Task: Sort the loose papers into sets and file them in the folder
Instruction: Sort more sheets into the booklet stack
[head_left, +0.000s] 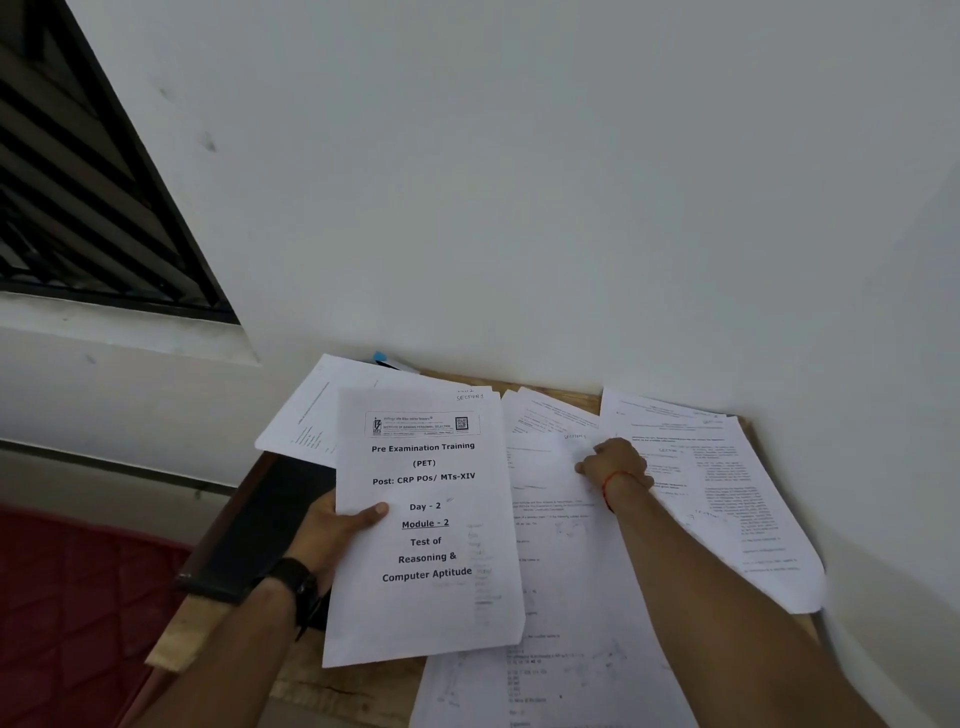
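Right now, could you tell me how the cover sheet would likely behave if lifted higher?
Probably light: the left hand holds the cover sheet up by one edge alone. Likely floppy: its free right edge seems to bow slightly, so it may droop or flutter when moved.

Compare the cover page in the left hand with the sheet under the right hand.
The cover page is lifted, gripped by the left hand, with large bold headings. The sheet lies on the table under the right hand, with small faint print. Both are white printed paper.

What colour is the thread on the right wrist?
Red. The thread shows best in the head view.
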